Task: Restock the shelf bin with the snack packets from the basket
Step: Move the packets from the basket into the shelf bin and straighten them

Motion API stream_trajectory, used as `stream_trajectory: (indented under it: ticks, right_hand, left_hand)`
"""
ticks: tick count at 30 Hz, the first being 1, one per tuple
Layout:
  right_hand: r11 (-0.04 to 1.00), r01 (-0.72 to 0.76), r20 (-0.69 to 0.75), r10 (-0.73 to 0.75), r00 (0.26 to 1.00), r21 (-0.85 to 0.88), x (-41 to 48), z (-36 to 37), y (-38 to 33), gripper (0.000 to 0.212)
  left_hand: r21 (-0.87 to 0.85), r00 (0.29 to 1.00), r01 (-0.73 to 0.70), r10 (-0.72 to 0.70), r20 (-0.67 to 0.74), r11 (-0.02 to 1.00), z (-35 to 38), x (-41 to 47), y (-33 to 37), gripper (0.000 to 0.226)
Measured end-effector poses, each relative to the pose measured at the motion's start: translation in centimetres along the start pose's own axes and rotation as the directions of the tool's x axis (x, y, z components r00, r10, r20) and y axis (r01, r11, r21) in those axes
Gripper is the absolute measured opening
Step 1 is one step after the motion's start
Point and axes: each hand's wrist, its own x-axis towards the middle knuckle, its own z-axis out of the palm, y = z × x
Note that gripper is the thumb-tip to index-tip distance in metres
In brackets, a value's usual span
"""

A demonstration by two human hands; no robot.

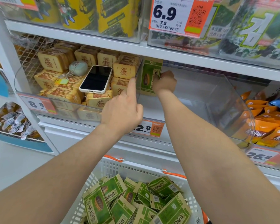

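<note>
A green snack packet (149,76) with a sunflower seed picture stands upright against the left wall of the clear shelf bin (217,97). My right hand (166,82) is inside the bin, gripping the packet's right edge. My left hand (122,110) rests at the bin's front left corner, its index finger pointing up along the clear divider, holding nothing. Below, a white perforated basket (120,168) with orange handles holds several more green packets (136,201), lying in a loose heap.
The left neighbouring bin holds tan biscuit packs (58,60), with a phone (96,79) and a keyring pouch (78,67) lying on top. Orange packets (265,125) fill the bin to the right. Price tags (149,128) hang on the bin fronts. Another shelf sits close overhead.
</note>
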Motion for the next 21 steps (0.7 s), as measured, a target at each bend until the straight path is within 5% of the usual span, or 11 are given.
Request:
stream_trajectory:
  ticks: [8,21]
  right_hand:
    - [0.995,-0.022,-0.014,0.021,1.0,-0.093,1.3,0.4,0.3,0.033]
    - [0.991,-0.119,-0.001,0.119,0.993,0.065,0.6,-0.9,0.3,0.04]
  left_hand:
    - [0.012,1.0,-0.008,0.008,-0.016,1.0,0.1,0.0,0.0,0.078]
    - [-0.017,1.0,-0.019,0.019,-0.019,1.0,0.1,0.0,-0.1,0.076]
